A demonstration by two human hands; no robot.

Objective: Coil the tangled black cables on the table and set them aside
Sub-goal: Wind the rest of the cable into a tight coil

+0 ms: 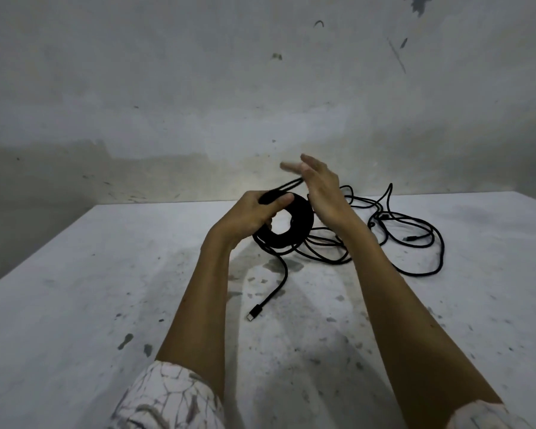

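My left hand [254, 212] grips a thick black cable coil [294, 227] held above the table, thumb across its top. A strand runs from the coil's top up to my right hand [319, 187], whose fingers are extended and blurred; the strand passes beside the palm. A loose tail hangs from the coil down to a USB plug [254, 313] lying on the table. To the right, the tangled black cables [409, 239] lie in loose loops on the white table [106, 289].
The table is white and stained, with its left edge running diagonally and its far edge against a grey, marked wall [198, 88]. Patterned white sleeves show at the bottom of the view.
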